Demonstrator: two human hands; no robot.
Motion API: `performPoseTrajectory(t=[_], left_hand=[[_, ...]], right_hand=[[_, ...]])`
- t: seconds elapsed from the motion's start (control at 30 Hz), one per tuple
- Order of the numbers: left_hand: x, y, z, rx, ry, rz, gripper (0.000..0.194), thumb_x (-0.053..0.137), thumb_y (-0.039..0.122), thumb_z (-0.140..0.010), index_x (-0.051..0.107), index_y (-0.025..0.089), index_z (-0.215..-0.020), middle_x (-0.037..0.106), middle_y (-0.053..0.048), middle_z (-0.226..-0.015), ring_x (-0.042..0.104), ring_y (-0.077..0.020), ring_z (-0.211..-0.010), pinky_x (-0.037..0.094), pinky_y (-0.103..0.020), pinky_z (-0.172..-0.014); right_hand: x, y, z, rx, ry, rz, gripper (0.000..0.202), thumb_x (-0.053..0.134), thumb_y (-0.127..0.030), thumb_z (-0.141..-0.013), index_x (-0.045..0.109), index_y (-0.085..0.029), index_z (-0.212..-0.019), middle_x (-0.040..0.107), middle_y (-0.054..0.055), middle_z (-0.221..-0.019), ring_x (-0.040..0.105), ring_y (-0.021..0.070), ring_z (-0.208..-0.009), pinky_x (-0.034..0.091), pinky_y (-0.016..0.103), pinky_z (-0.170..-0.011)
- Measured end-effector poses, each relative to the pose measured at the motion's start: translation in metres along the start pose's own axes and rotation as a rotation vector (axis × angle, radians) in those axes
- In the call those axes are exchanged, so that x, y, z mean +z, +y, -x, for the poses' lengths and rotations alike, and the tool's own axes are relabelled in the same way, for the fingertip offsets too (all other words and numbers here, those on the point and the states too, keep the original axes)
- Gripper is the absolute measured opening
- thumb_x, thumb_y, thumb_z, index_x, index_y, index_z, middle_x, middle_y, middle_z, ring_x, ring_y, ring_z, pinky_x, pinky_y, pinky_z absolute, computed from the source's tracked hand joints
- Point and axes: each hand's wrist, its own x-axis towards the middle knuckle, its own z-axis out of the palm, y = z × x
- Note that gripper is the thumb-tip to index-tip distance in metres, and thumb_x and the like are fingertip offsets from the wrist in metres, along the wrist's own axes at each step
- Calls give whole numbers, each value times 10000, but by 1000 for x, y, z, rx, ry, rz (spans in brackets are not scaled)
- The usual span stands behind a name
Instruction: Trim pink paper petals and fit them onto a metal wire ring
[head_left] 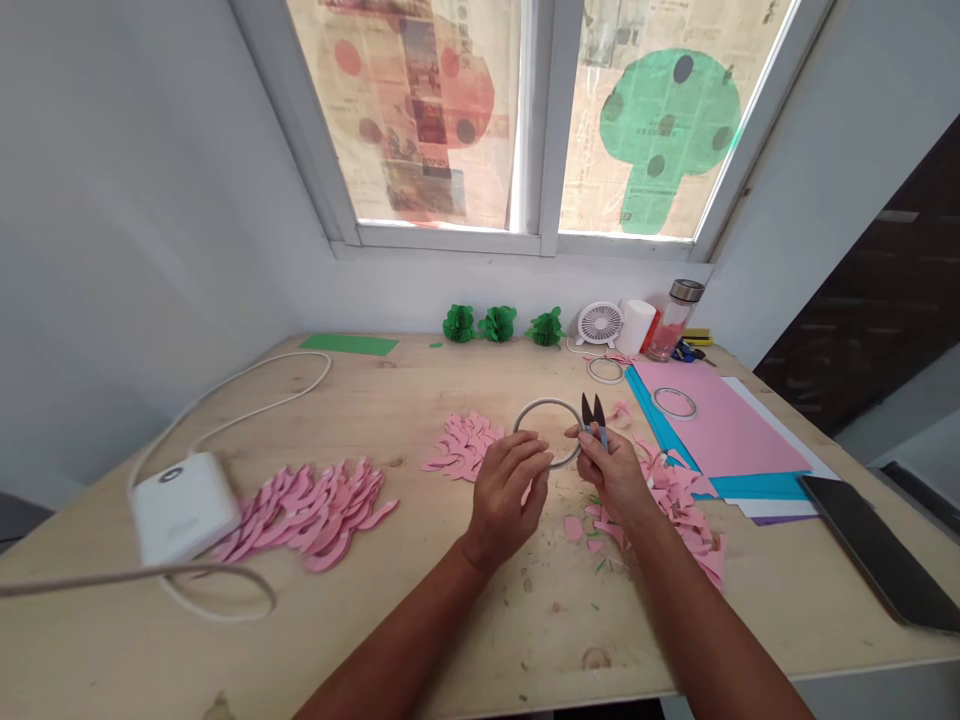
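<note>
In front of me a thin white ring [548, 401], which looks like a narrow tape roll, is held up between both hands. My left hand [506, 492] is closed, its curled fingers at the ring's lower left. My right hand [616, 476] grips a pair of thread snips [592, 412], dark blades pointing up. Its thumb and forefinger also meet at the ring's right edge. Whether a strip of tape lies between the fingers is too small to tell. Pink paper scraps [686, 500] lie under and beside my right wrist. Behind my left hand is a small heap of curved pink cutouts [463, 445].
More pink cutouts [322, 510] lie left, beside a white power bank [186, 508] with a looped cable. Green paper flowers [498, 323], a small fan [600, 323] and a bottle [675, 320] stand along the wall. Right are pink sheets [739, 430], another ring [674, 402] and a phone [877, 550].
</note>
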Motion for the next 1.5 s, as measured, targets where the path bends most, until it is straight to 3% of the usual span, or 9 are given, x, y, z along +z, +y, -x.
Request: performPoseTrajectory(t=[0.1,0.23,0.47,0.63,0.87,1.13,1.5], left_hand=[[-3,3,-1,15,79,-7,291,529,26,-754,546,193,-992,644,-67,-948,571,-201,-989,475,-391,-834],[-3,4,-2,-14,63,30,299,512,21,-759,546,190,-1003,641,-61,-912,579,-188,-957,485,-371,-814],[-3,6,-1,-45,77,54,314,485,39,-780,537,204,-1042,617,-79,-1016,528,-224,-1085,465,-426,-876],[-6,5,-1,-206,180,42,395,512,94,-785,484,176,-1170,533,-134,-1172,473,-247,-1146,412,-463,-944],[-2,-4,4,-341,55,107,482,486,190,-825,381,185,-1296,580,-118,-1123,553,-214,-1041,455,-391,-881],[-2,-1,4,-370,45,174,380,501,185,-813,443,177,-1188,621,-79,-975,591,-177,-931,465,-361,-842],[0,-4,4,-460,-10,207,322,479,214,-842,479,178,-1162,632,-73,-955,601,-165,-897,476,-323,-789]], right_hand=[[1,0,1,3,-22,14,253,652,-364,-721,612,-135,-822,276,-94,-472,202,29,-395,110,197,-389],[0,2,0,2,-4,-1,240,652,-356,-723,608,-141,-820,286,-95,-467,206,28,-388,112,202,-393],[-3,1,0,32,-1,-38,238,640,-361,-730,605,-152,-839,348,-80,-487,230,34,-391,127,207,-399],[-6,0,0,25,-20,-23,234,636,-352,-738,620,-149,-854,349,-74,-498,226,36,-403,119,212,-407],[-5,-1,3,59,-125,82,244,635,-360,-742,626,-128,-817,290,-83,-485,201,34,-408,96,217,-409],[-3,-2,3,60,-127,124,261,625,-383,-738,634,-129,-796,271,-86,-463,192,40,-404,96,218,-403],[-6,-1,0,134,-75,-91,230,665,-344,-713,646,-122,-767,347,-78,-474,209,14,-379,118,182,-366]])
